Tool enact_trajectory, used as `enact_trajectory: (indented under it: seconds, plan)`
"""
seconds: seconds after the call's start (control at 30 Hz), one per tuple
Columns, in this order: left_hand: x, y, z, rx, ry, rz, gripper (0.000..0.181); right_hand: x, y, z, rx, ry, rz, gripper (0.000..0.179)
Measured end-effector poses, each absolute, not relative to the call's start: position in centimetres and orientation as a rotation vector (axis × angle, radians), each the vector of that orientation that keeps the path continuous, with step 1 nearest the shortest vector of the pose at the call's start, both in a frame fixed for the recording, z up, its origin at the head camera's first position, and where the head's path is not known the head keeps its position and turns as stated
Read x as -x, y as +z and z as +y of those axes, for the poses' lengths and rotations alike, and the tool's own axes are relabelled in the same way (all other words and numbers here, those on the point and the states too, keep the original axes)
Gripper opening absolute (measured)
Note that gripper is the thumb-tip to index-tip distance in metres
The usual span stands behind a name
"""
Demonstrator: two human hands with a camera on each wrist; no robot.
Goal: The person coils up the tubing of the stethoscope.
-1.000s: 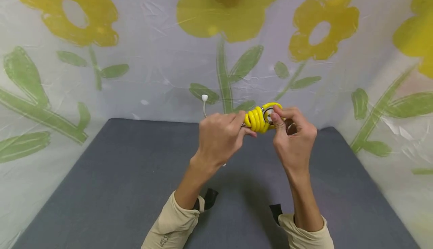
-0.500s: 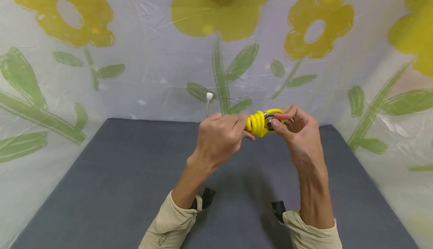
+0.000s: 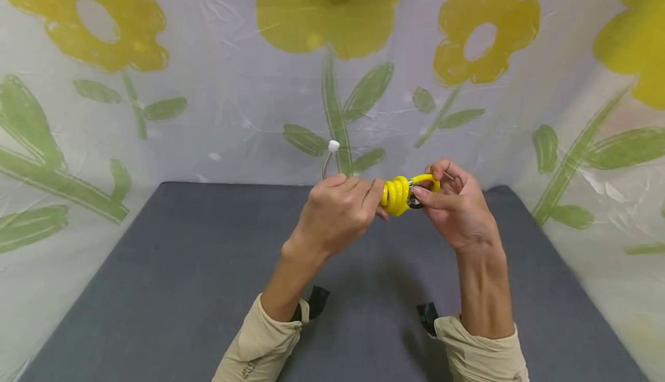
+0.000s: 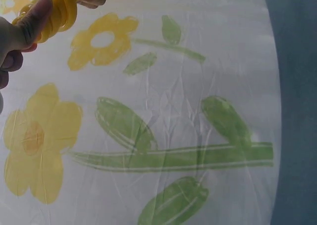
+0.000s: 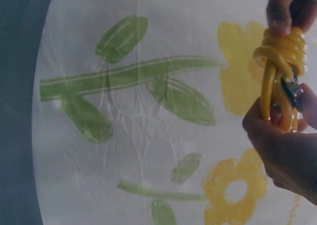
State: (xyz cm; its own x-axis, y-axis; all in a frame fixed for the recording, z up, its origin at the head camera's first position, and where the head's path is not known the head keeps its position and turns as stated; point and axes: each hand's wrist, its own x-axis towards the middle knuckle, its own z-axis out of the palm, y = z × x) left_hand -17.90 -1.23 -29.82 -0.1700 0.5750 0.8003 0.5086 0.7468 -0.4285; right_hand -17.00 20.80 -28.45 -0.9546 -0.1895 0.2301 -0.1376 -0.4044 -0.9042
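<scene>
A stethoscope (image 3: 396, 197) with yellow tubing wound into a tight coil is held in the air between the two hands. My left hand (image 3: 335, 214) grips it at the left end of the coil, its fingers curled over. A metal ear tube with a white ear tip (image 3: 333, 145) sticks up behind that hand. With thumb and fingers my right hand (image 3: 464, 214) pinches the right end, at a loop of tubing and the dark-rimmed chestpiece (image 3: 415, 200). In the right wrist view the tubing loop (image 5: 270, 88) runs down from the coil into the right fingers.
Below the hands lies a dark grey table surface (image 3: 218, 255). A pale sheet (image 3: 249, 111) printed with yellow flowers hangs behind it and along both sides. Black straps (image 3: 318, 301) show at the beige cuffs.
My right hand has turned palm-up and shifted its hold from the chestpiece's face towards the tubing loop. The left hand keeps its grip, and the ear tip has swung slightly right.
</scene>
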Motion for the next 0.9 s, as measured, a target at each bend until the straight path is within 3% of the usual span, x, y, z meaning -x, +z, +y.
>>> enact_trajectory:
  seconds: [0.23,0.47,0.63,0.77,0.9]
  plan:
    - [18.2,-29.7,-1.7,0.843,-0.013,-1.839,0.051,17.3,-28.4,19.2,0.318,-2.554,2.173,0.034]
    - [18.7,-29.6,-2.5,0.869,-0.197,-1.931,0.052,17.7,-29.6,17.6,0.478,-2.231,3.176,0.042]
    - [19.9,-30.4,-2.9,0.924,-0.352,-2.185,0.046,18.2,-30.1,18.3,0.317,-2.030,3.341,0.054]
    - [21.9,-32.1,-3.4,0.924,-0.435,-2.487,0.039,18.7,-30.1,19.6,0.103,-1.967,3.359,0.048]
    - [25.3,-35.4,-3.6,0.979,-0.565,-2.783,0.035,19.0,-30.1,20.3,0.064,-1.808,3.349,0.046]
